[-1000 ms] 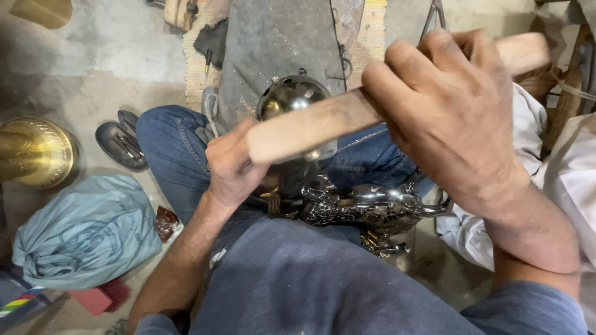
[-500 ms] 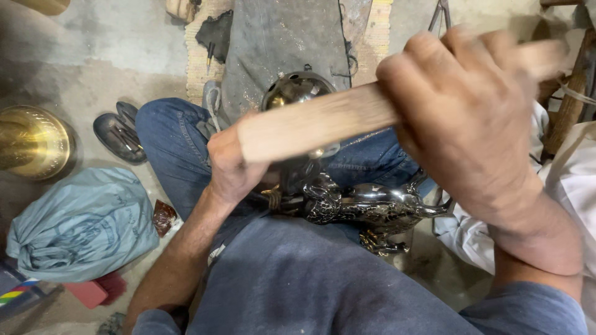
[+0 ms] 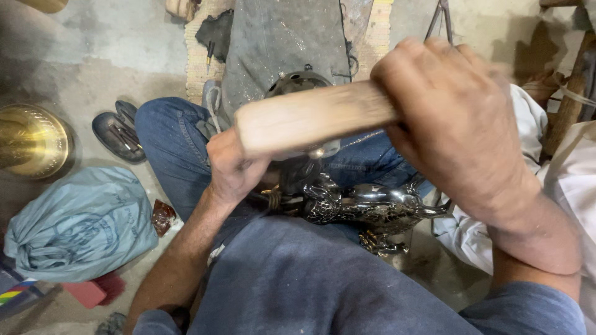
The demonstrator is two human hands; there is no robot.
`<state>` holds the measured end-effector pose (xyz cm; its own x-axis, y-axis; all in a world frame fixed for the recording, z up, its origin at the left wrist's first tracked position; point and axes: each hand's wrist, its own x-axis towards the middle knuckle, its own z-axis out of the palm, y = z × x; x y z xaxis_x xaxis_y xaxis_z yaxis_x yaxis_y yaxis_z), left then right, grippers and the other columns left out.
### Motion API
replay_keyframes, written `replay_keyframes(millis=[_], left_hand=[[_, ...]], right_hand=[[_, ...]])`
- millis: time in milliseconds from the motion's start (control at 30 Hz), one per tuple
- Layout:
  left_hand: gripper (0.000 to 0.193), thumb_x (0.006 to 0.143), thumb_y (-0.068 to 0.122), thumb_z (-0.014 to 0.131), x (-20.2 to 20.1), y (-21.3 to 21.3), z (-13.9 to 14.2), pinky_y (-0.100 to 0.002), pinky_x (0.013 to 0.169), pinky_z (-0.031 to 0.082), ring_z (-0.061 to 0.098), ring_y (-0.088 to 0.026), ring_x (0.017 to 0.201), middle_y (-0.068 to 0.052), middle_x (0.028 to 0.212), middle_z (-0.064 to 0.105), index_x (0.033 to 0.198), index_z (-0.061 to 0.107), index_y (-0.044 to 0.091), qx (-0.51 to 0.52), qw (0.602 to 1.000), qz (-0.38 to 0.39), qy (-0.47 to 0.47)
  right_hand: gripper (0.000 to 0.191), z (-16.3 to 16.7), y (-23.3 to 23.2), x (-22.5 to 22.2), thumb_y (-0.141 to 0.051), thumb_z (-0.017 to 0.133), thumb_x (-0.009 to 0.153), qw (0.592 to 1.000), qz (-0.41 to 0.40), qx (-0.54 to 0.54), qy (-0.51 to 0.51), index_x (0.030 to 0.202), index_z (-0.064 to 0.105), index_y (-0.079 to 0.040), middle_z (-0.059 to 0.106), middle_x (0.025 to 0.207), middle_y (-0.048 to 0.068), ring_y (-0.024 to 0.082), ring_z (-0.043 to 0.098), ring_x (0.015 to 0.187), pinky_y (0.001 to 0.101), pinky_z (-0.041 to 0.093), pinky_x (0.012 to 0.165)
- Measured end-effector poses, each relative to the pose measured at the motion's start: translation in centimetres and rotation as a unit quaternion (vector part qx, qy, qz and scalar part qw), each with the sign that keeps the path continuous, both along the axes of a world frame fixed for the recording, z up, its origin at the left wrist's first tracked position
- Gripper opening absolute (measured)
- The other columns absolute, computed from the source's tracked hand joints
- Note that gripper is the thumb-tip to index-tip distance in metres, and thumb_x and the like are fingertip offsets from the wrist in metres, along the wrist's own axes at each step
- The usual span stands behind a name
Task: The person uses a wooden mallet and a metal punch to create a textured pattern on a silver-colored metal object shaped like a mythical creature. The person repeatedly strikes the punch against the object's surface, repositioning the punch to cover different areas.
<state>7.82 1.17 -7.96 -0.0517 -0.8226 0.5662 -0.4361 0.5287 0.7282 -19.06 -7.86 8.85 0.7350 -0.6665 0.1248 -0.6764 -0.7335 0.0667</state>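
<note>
My right hand (image 3: 456,121) grips a thick wooden stick (image 3: 310,118) raised across the view, its left end blurred. Below it lies a shiny dark metal figurine (image 3: 366,208) resting on my lap, with a rounded metal piece (image 3: 298,82) just behind the stick. My left hand (image 3: 233,167) is closed by the figurine's left end, under the stick's tip; what it pinches is hidden. My legs in blue jeans (image 3: 174,142) frame the workpiece.
A brass bowl (image 3: 31,141) sits at the left on the concrete floor. A grey-blue plastic bag (image 3: 81,226) lies below it, with a dark sandal (image 3: 118,133) nearby. White cloth (image 3: 534,124) is at the right. A grey mat (image 3: 279,37) lies ahead.
The wooden stick and my right hand have swung closer to the camera and slightly left. My left hand stays at the figurine.
</note>
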Motion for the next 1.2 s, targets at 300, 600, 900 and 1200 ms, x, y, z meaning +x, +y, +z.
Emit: replay_keyframes(millis=[300, 600, 900, 1200], left_hand=[[0.021, 0.092, 0.013, 0.076, 0.0, -0.8, -0.1, -0.029, 0.068, 0.062, 0.075, -0.018, 0.080, -0.010, 0.095, 0.073, 0.111, 0.072, 0.003, -0.012, 0.999, -0.027, 0.018], [0.015, 0.104, 0.014, 0.069, 0.2, -0.2, -1.6, -0.031, 0.077, 0.067, 0.077, -0.018, 0.092, -0.011, 0.102, 0.077, 0.116, 0.073, 0.006, 0.001, 1.000, -0.001, 0.016], [0.014, 0.099, 0.010, 0.075, 0.2, -0.1, -1.9, -0.028, 0.070, 0.062, 0.075, -0.015, 0.082, -0.010, 0.096, 0.077, 0.112, 0.073, 0.004, -0.011, 1.000, -0.002, 0.023], [0.019, 0.094, 0.005, 0.075, 0.6, 0.1, -0.3, -0.033, 0.079, 0.062, 0.076, -0.023, 0.094, -0.015, 0.105, 0.074, 0.111, 0.071, 0.000, -0.001, 1.000, 0.004, 0.010]], right_hand=[[0.019, 1.0, 0.0, 1.4, -0.029, 0.076, 0.096, 0.974, 0.072, -0.208, 0.051, 0.097, 0.062, -0.016, 0.061, 0.081, -0.001, 0.016, 0.060, 0.078, 0.0340, 0.048, 0.074], [0.018, 1.0, -0.3, 1.6, -0.026, 0.069, 0.110, 0.999, 0.014, -0.044, -0.006, 0.107, 0.060, -0.010, 0.060, 0.093, 0.003, 0.016, 0.058, 0.086, 0.0344, 0.044, 0.086], [0.022, 0.6, -0.3, 2.0, -0.040, 0.071, 0.106, 0.958, 0.046, -0.245, 0.141, 0.096, 0.062, -0.022, 0.060, 0.087, -0.005, 0.011, 0.057, 0.082, 0.0329, 0.044, 0.088], [0.030, 0.2, 0.0, 1.5, -0.036, 0.068, 0.115, 0.984, 0.050, -0.167, 0.048, 0.096, 0.063, -0.014, 0.064, 0.096, 0.000, 0.017, 0.058, 0.087, 0.0344, 0.043, 0.083]])
